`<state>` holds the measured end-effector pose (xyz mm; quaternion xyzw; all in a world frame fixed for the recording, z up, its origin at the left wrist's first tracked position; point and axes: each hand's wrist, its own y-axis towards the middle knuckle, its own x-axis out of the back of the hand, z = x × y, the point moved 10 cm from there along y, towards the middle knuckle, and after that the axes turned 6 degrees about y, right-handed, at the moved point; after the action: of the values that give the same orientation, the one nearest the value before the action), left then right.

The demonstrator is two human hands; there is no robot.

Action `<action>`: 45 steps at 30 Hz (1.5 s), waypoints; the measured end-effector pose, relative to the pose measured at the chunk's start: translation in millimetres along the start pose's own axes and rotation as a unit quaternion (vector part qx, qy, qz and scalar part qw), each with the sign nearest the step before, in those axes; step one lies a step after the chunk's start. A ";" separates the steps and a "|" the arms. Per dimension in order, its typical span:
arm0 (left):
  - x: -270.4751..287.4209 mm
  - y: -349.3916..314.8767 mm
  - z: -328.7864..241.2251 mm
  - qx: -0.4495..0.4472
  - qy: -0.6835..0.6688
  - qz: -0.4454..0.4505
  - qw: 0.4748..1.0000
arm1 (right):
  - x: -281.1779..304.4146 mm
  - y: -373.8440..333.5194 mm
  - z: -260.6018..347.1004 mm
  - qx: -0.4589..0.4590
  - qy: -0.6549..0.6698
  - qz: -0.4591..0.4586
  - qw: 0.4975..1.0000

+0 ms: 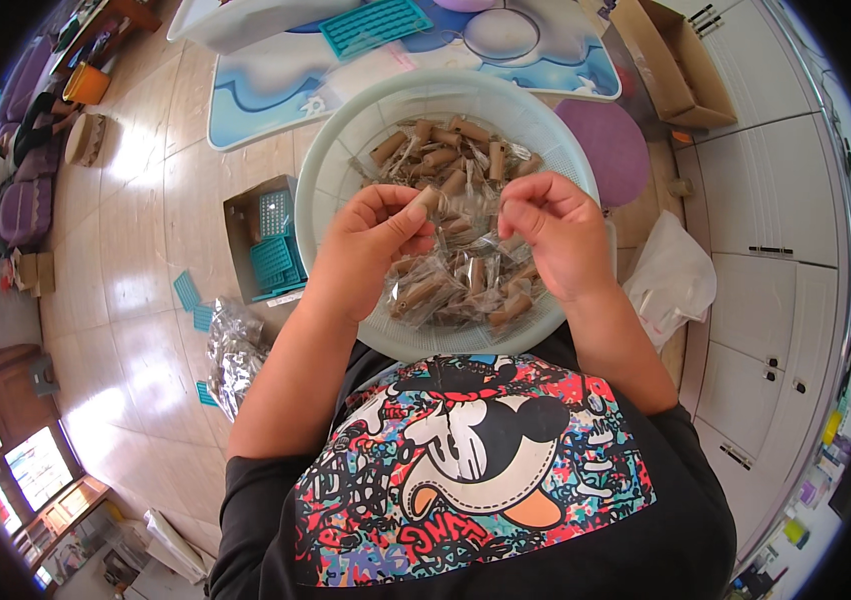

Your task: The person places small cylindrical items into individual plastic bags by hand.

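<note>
Because the fisheye is fading to black at its rim, I am losing the outer parts of the room, and the windows at lower left are glaring too brightly to read. A shiny tiled floor is spreading along the left, while white cabinets are lining the right. A blue-and-white table is running out of view at the top. The pale green basin is covering most of the wearer's legs, so I am not making out what is supporting it. Inside, brown cylinders are lying heaped among crinkled clear wrappers, whose reflections are blurring the separate packets. Above them, the right hand is drawing thumb and fingertips together; I cannot tell whether they are gripping anything. Across from it, the left hand is pinching a single brown roll, its thumb and fingers hiding the lower part.
</note>
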<state>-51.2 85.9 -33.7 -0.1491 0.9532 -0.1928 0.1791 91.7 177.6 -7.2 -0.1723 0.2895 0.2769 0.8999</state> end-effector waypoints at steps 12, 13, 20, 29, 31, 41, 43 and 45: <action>-29.1 -7.4 6.0 0.022 0.015 0.030 0.999 | -32.3 -11.6 9.6 0.116 -0.348 0.066 0.928; -28.4 -6.7 8.0 0.021 0.015 0.030 0.999 | -32.0 -11.3 3.4 0.074 -0.357 0.081 0.928; -34.7 0.7 -10.1 -0.011 0.098 0.054 0.994 | -8.6 -9.1 -15.8 -0.007 -0.255 0.040 0.966; 119.2 118.7 -138.7 -0.231 0.546 -0.341 0.729 | -1.0 -8.5 -9.9 0.011 -0.211 -0.016 0.977; 120.4 139.7 -133.5 -0.161 0.592 -0.335 0.715 | 2.7 -10.1 -13.7 0.008 -0.207 -0.009 0.978; 132.1 133.7 -138.4 -0.217 0.469 -0.326 0.792 | 12.1 -7.5 1.4 0.055 -0.217 -0.043 0.974; 123.4 115.6 -141.7 -0.233 0.371 -0.312 0.843 | 10.9 -7.6 7.4 0.065 -0.211 -0.052 0.974; 95.4 95.2 -141.5 -0.259 0.293 -0.246 0.887 | 9.8 -9.7 17.0 0.092 -0.192 -0.057 0.975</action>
<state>-213.1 180.5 21.1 -0.3568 0.9110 -0.0120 -0.2064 111.4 181.8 1.4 -0.0482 0.1251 0.2255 0.9650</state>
